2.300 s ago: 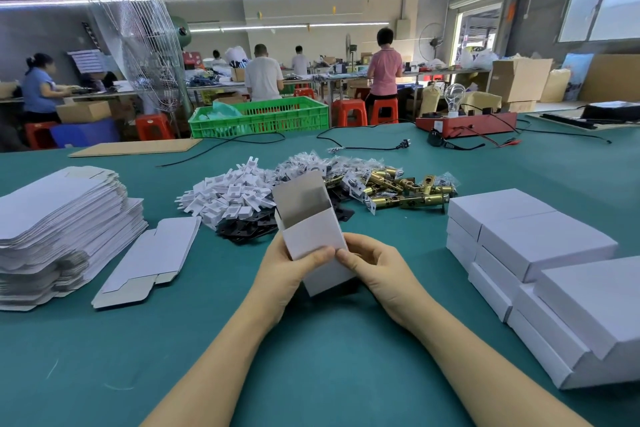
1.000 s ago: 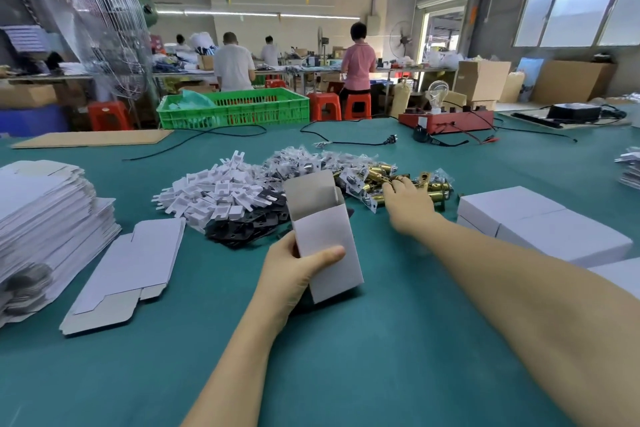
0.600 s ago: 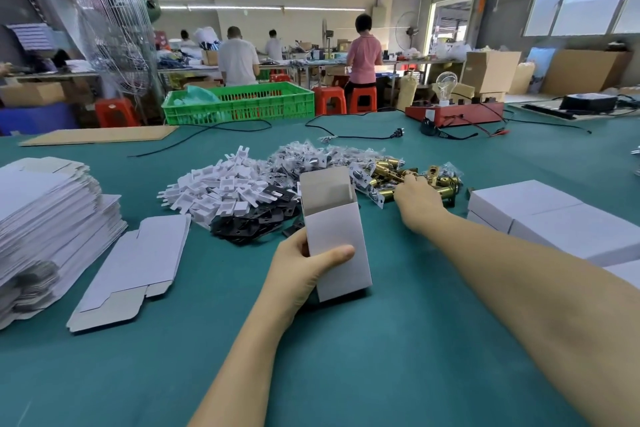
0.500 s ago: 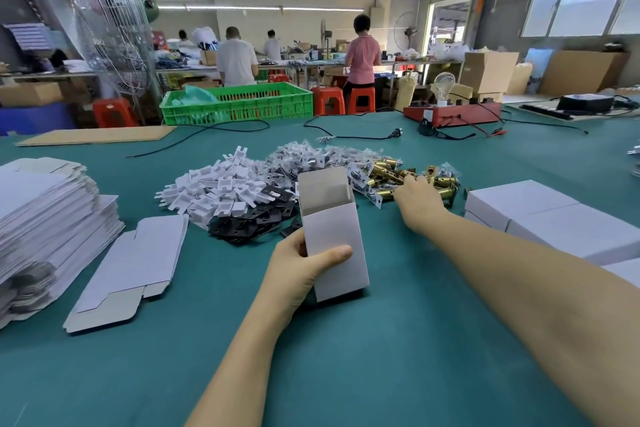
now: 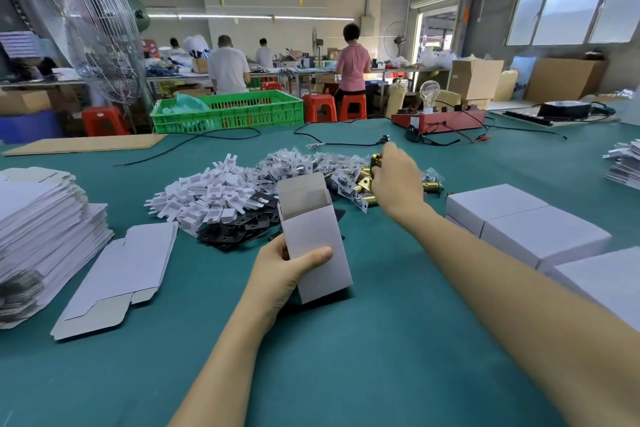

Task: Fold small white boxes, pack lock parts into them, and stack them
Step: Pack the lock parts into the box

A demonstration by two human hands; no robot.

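Observation:
My left hand (image 5: pixel 282 274) grips a small white box (image 5: pixel 317 239) that stands on the green table with its top flap open. My right hand (image 5: pixel 394 184) is raised over the heap of brass lock parts (image 5: pixel 363 184) and pinches one brass piece (image 5: pixel 375 160) in its fingers. Behind the box lie heaps of white plastic pieces (image 5: pixel 207 194), black plates (image 5: pixel 242 225) and bagged screws (image 5: pixel 304 163). Closed white boxes (image 5: pixel 526 218) are stacked at the right.
A tall stack of flat box blanks (image 5: pixel 41 232) sits at the left, with one loose blank (image 5: pixel 121 270) beside it. A green crate (image 5: pixel 228 111), cables and a red tester with a bulb (image 5: pixel 436 118) stand at the far edge. People work at benches behind.
My right hand left the box, reached into the brass parts and has now lifted off the heap with a brass piece. My left hand keeps the box upright.

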